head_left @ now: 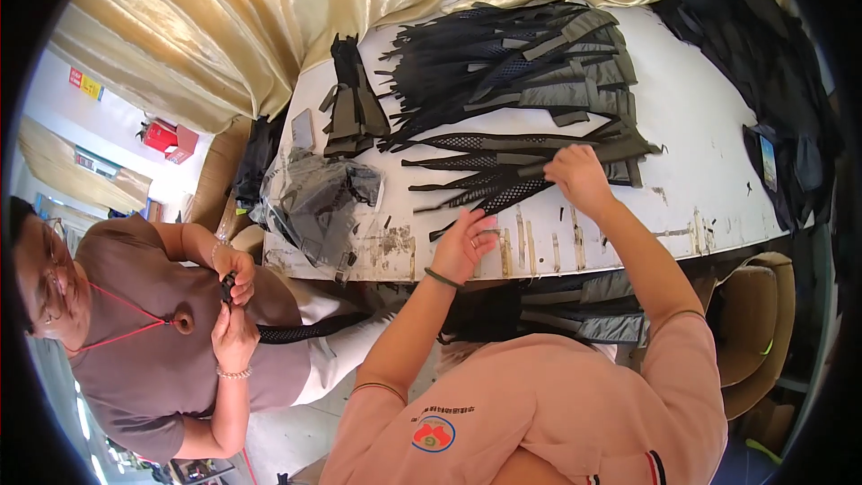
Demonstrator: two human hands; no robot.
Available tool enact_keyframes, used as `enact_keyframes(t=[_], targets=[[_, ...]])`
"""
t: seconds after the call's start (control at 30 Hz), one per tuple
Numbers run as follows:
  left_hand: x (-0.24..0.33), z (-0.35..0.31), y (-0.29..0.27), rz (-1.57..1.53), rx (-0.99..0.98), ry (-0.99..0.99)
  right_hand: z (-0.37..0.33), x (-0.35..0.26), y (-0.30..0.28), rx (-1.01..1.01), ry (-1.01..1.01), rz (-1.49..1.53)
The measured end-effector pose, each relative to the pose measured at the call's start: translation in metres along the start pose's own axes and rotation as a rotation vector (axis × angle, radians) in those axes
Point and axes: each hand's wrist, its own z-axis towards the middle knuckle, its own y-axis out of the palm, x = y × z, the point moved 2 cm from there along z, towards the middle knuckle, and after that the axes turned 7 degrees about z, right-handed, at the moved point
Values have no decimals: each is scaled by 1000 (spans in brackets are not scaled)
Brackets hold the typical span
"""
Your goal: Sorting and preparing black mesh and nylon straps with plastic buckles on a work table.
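Note:
Dark strips of black mesh and grey-green fabric (489, 162) lie fanned out on the white table in front of me. My right hand (577, 180) is closed, its fingertips pinching the upper part of the nearest mesh strip (516, 197). Down by the narrow end of that same strip is my left hand (462, 247), thumb and forefinger against it and the other fingers loosely apart. The exact contact under the left fingertips is small and partly hidden. Beyond my hands rests a large layered pile of similar strips (512, 63).
A smaller bundle (355, 108) and a crumpled clear plastic bag (314, 202) sit on the table's left. Dark fabric (745, 54) drapes over the right end. A cardboard box (750, 332) stands below right. At left, a co-worker (171, 305) handles a black mesh strip.

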Motion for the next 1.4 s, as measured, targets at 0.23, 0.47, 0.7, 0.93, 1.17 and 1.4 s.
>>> enact_keyframes(t=[0.23,0.47,0.7,0.93,1.17,1.4], targets=[[17,-5,-45,23,318,275,-91,-30,-26,-167,-32,32],[14,-38,-46,186,303,297,-69,-52,-27,-240,221,41],[14,-50,-26,139,234,307,1,-121,67,-240,246,792],[13,-67,-35,368,199,447,-4,-123,101,-402,457,1256],[50,-79,-95,657,842,958,-20,-111,111,-391,514,1082],[162,-106,-293,442,1734,629,-19,-115,109,-395,570,1279]])
